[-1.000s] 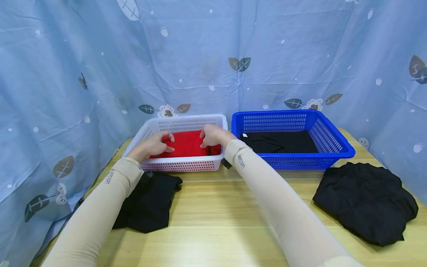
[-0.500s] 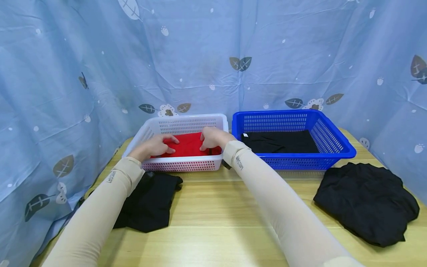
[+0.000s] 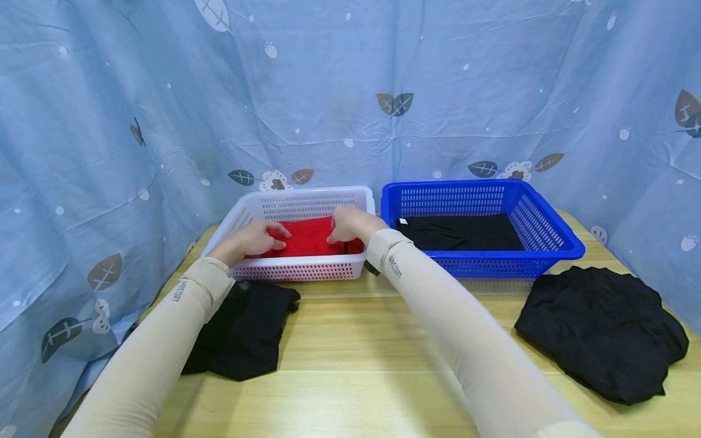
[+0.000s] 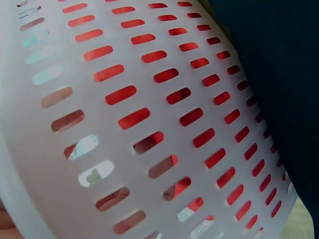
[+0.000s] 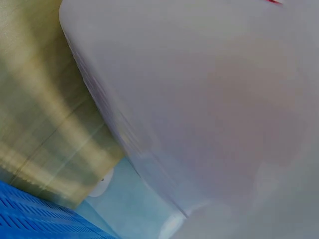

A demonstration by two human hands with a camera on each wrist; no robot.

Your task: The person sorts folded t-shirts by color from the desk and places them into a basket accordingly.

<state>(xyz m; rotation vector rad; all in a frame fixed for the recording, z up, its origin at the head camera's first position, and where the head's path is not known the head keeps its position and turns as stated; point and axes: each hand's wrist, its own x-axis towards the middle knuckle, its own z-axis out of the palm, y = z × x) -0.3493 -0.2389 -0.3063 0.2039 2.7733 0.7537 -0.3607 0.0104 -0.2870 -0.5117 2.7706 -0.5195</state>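
A folded red garment (image 3: 309, 236) lies in the white plastic basket (image 3: 298, 261). My left hand (image 3: 254, 238) reaches over the basket's left front, thumb and fingers spread apart at the garment's left part. From the right, my right hand (image 3: 348, 225) reaches in, its fingers at the garment's right part. In the left wrist view, the slotted white basket wall (image 4: 107, 119) fills most of the picture, with red cloth (image 4: 134, 118) showing through the slots. The right wrist view shows mainly blurred white basket wall (image 5: 164, 89).
A blue basket (image 3: 487, 255) with black clothing (image 3: 465, 233) stands right of the white one. Crumpled black cloth (image 3: 602, 334) lies on the wooden table (image 3: 361, 347) at right; another black cloth (image 3: 246, 334) lies at left, partly under my forearm. A blue patterned curtain (image 3: 328, 91) hangs behind.
Both hands stay at the red garment, with only small shifts of the fingers. The garment's back edge sits slightly lower than a second ago. The baskets and black cloths keep their places.
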